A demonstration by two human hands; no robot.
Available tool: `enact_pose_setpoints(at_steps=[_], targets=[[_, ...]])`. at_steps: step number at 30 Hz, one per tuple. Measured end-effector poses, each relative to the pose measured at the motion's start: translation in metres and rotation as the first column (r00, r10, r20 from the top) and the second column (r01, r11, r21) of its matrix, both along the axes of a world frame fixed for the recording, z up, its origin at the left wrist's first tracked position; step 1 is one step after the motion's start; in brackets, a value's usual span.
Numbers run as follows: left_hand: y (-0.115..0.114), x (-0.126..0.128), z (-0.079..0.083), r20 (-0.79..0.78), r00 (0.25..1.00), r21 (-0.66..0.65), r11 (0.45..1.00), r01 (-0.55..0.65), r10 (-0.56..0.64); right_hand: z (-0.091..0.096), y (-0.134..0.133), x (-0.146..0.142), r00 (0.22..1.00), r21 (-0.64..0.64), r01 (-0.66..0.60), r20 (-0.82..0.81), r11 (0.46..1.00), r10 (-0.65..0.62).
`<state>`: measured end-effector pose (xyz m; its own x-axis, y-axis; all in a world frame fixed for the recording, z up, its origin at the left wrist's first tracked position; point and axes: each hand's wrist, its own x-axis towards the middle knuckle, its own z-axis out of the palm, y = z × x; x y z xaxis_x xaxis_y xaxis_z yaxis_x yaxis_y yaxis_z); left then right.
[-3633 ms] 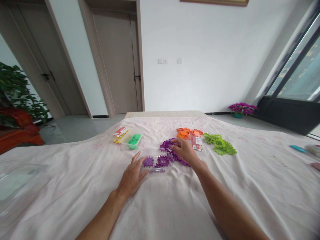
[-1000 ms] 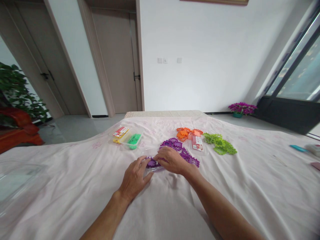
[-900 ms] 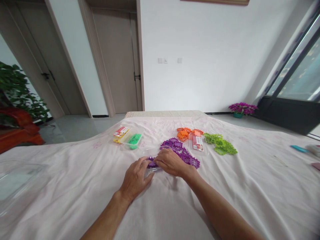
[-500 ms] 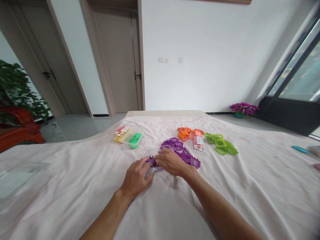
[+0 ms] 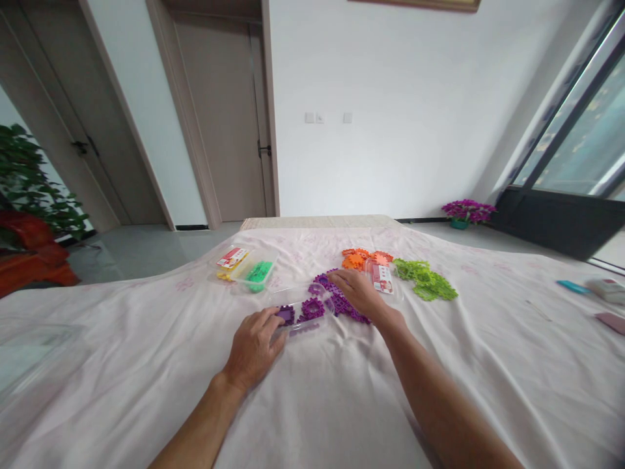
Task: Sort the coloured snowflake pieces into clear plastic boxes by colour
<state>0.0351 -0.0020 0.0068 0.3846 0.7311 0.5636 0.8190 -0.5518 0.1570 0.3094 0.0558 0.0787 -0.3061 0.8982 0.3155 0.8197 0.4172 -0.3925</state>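
On the cloth-covered table (image 5: 312, 410), the left hand (image 5: 251, 345) holds the left end of a clear tray (image 5: 296, 297) between its fingers and its thumb, the thumb being at the near side. The gap between them is rather narrow. In this tray lie some purple toothed pieces (image 5: 312, 309), and one of them is just beside the left fingertips.

The right hand (image 5: 360, 294) is placed over the purple pile (image 5: 347, 309), which lies just right of the tray. Its fingers are close together; whether they pinch a piece, I cannot tell.

Nearer to the far edge of the table are the orange pieces (image 5: 355, 261). Close to them is a labelled container (image 5: 382, 279), and on its right side lie the light green pieces (image 5: 426, 281). Toward the far left corner, an open box (image 5: 270, 267) has green pieces (image 5: 258, 274) inside, and beside it is a container with yellow pieces (image 5: 237, 262). A large clear container (image 5: 34, 348) stands by the left edge.
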Motion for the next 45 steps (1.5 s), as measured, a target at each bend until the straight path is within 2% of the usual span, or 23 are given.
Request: enact_pose_setpoints(at_steps=[3, 5, 8, 12, 15, 18, 21, 23, 27, 29, 35, 41, 45], targets=[[0.001, -0.003, 0.0, 0.023, 0.999, 0.046, 0.998, -0.035, 0.034, -0.003, 0.008, 0.026, 0.988, -0.011, 0.154, -0.03, 0.988, -0.154], [0.002, -0.004, -0.001, 0.033, 0.998, 0.059, 0.996, -0.06, 0.058, -0.008, 0.01, 0.037, 0.981, -0.058, 0.193, 0.0, 0.98, -0.193], [0.003, -0.005, -0.003, 0.039, 0.994, 0.061, 0.993, -0.102, 0.1, -0.015, 0.011, 0.04, 0.991, -0.13, 0.117, 0.083, 0.985, -0.107], [0.004, -0.006, -0.004, 0.036, 0.989, 0.059, 0.988, -0.144, 0.142, -0.023, 0.011, 0.029, 0.971, -0.155, -0.018, 0.234, 0.988, 0.054], [0.004, -0.007, -0.004, 0.038, 0.989, 0.058, 0.988, -0.143, 0.141, -0.028, 0.012, 0.024, 0.95, -0.19, -0.012, 0.305, 0.982, 0.071], [0.004, -0.007, -0.004, 0.04, 0.989, 0.056, 0.988, -0.142, 0.139, -0.03, 0.013, 0.027, 0.942, -0.206, 0.05, 0.334, 0.977, 0.021], [0.004, -0.007, -0.004, 0.047, 0.989, 0.058, 0.988, -0.142, 0.14, -0.029, 0.012, 0.033, 0.931, -0.154, 0.14, 0.357, 0.978, -0.077], [0.004, -0.007, -0.004, 0.051, 0.989, 0.06, 0.989, -0.139, 0.136, -0.026, 0.01, 0.034, 0.933, -0.096, 0.151, 0.342, 0.984, -0.11], [0.004, -0.007, -0.005, 0.054, 0.99, 0.065, 0.989, -0.135, 0.131, -0.019, 0.006, 0.023, 0.955, -0.035, -0.009, 0.297, 0.999, 0.019], [0.005, -0.007, -0.006, 0.058, 0.99, 0.074, 0.989, -0.132, 0.127, -0.021, 0.004, 0.014, 0.939, -0.043, -0.053, 0.338, 0.998, 0.064], [0.007, -0.008, -0.008, 0.076, 0.991, 0.096, 0.988, -0.119, 0.111, -0.041, 0.006, 0.002, 0.869, -0.042, 0.031, 0.494, 0.999, -0.006], [0.007, -0.007, -0.008, 0.084, 0.991, 0.1, 0.989, -0.111, 0.103, -0.047, 0.008, -0.003, 0.86, 0.008, 0.031, 0.51, 0.999, -0.031], [0.006, -0.007, -0.007, 0.087, 0.991, 0.093, 0.99, -0.109, 0.101, -0.044, 0.007, -0.006, 0.882, 0.095, 0.017, 0.467, 0.995, -0.06]])
